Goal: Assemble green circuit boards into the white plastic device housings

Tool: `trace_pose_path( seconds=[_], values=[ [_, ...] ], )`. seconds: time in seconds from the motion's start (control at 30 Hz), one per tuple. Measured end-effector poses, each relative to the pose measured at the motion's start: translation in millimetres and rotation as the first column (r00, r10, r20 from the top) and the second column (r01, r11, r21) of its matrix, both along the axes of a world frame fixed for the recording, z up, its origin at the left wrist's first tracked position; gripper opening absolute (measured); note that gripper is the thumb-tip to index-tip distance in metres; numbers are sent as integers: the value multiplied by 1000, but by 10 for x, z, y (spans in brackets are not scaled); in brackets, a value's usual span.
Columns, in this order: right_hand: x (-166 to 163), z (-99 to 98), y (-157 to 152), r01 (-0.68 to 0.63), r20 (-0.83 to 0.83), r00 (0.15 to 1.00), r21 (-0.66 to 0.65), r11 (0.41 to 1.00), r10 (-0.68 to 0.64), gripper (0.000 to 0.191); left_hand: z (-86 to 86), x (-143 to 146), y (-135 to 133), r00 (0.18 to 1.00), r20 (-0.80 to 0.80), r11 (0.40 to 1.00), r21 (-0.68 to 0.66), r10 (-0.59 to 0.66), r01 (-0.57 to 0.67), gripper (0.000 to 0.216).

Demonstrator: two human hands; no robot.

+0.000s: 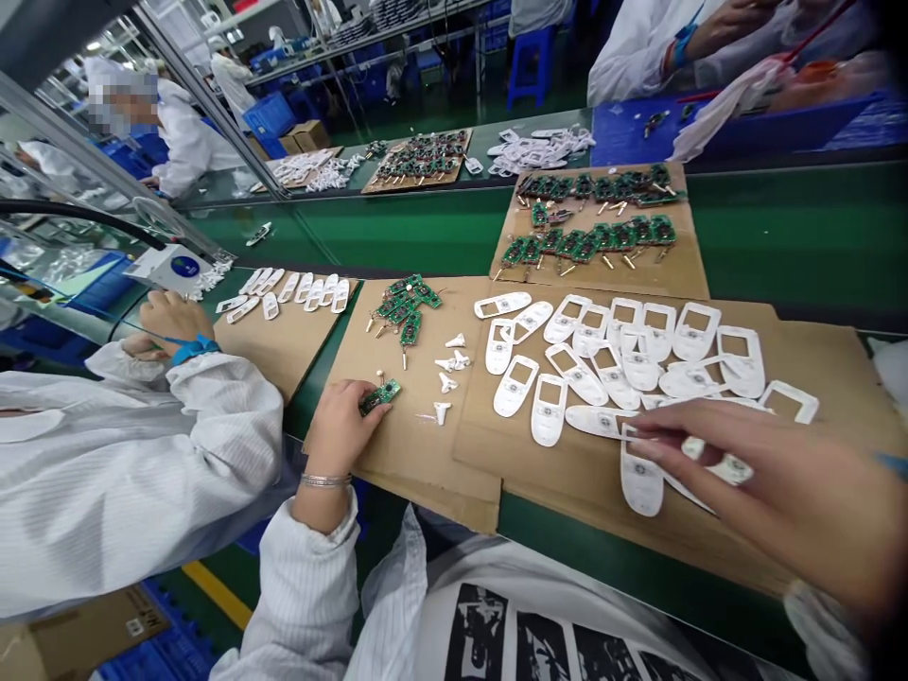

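My left hand (344,426) rests on the cardboard, its thumb and fingers closed around a small green circuit board (381,397). Beyond it lies a cluster of similar green boards (406,307), some with metal pins sticking out. Small white plastic pieces (446,383) lie in a short column to its right. My right hand (773,473), partly blurred, reaches over scattered white plastic housings with rectangular windows. Its thumb and forefinger pinch the top end of one white housing (642,480). The palm and other fingers cover some of the housings behind.
A cardboard sheet with rows of circuit boards (585,236) lies across the far side of the green bench. At left, a co-worker's hand (174,326) is near a cardboard piece with white housings (312,291). Another person works opposite, beside a blue tray (709,128).
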State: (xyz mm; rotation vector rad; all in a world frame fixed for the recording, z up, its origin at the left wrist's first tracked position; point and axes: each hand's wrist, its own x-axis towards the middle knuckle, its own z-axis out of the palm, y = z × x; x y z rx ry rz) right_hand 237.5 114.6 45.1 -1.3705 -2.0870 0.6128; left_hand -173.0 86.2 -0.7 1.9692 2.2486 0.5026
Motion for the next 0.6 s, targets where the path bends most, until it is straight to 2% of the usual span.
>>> trace_pose_path(
  seconds=[0.1, 0.17, 0.27, 0.37, 0.4, 0.43, 0.5, 0.53, 0.57, 0.6],
  values=[
    [-421, 130, 47, -205, 112, 973, 23, 979, 201, 20, 151, 214, -19, 973, 200, 986, 142, -116, 89, 22],
    [-688, 152, 57, -265, 38, 963, -9, 964, 265, 21, 278, 446, -34, 903, 336, 955, 217, -268, 203, 24],
    [-1023, 89, 57, -273, -244, 945, -224, 936, 217, 35, 431, 806, -48, 791, 393, 882, 262, -468, 392, 28],
    [-1165, -39, 52, -361, -555, 831, -474, 803, 46, 50, 498, 1027, -54, 721, 384, 816, 303, -577, 492, 34],
    [-1165, -81, 49, -378, -617, 786, -516, 769, -28, 51, 500, 1062, -56, 723, 394, 820, 348, -568, 455, 38],
    [-1148, -119, 44, -375, -663, 742, -540, 754, -105, 49, 491, 1084, -58, 730, 428, 832, 422, -532, 359, 40],
    [-1095, -175, 22, -335, -718, 649, -567, 753, -252, 46, 443, 1120, -64, 692, 591, 827, 562, -414, 15, 31],
    [-1074, -195, 4, -321, -735, 604, -576, 752, -306, 45, 408, 1145, -67, 617, 698, 816, 558, -363, -151, 23],
    [-1061, -211, -20, -318, -748, 568, -584, 747, -343, 44, 368, 1183, -71, 512, 793, 829, 503, -331, -243, 16],
    [-1059, -223, -47, -325, -759, 538, -588, 741, -366, 43, 325, 1234, -75, 396, 866, 875, 418, -304, -244, 15]
  ],
)
